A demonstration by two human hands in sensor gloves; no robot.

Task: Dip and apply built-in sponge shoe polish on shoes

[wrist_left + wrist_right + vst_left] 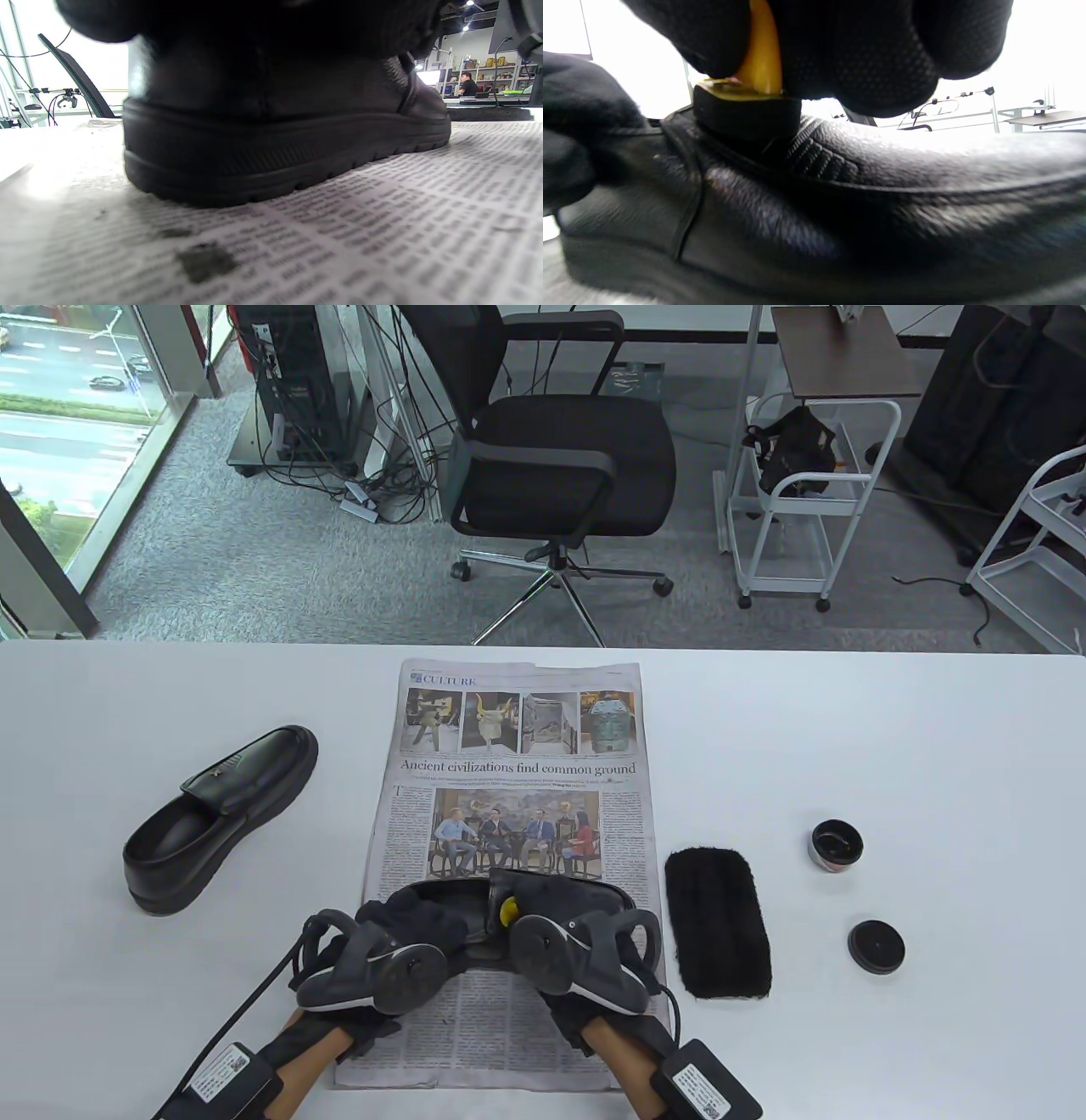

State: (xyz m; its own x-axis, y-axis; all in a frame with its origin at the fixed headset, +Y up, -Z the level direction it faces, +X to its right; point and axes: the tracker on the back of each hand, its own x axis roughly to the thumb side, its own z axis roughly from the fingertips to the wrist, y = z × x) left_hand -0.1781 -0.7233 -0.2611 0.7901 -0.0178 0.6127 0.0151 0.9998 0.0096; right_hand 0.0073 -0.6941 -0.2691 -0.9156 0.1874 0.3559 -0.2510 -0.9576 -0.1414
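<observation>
A black loafer point(441, 903) lies on a newspaper point(517, 780) near the table's front, seen close in the left wrist view point(275, 140) and the right wrist view point(840, 220). My left hand point(382, 942) holds its heel end. My right hand point(543, 912) grips a yellow-handled sponge applicator point(507, 910) and presses its black sponge point(746, 114) on the shoe's upper by the elastic gusset. A second black loafer point(216, 819) lies at the left of the table. The open polish tin point(836, 846) and its black lid point(876, 946) sit at the right.
A black brush or buffing pad point(717, 923) lies just right of the newspaper, close to my right hand. Dark polish smudges point(205, 260) mark the newspaper in front of the shoe. An office chair point(560, 449) stands beyond the table's far edge.
</observation>
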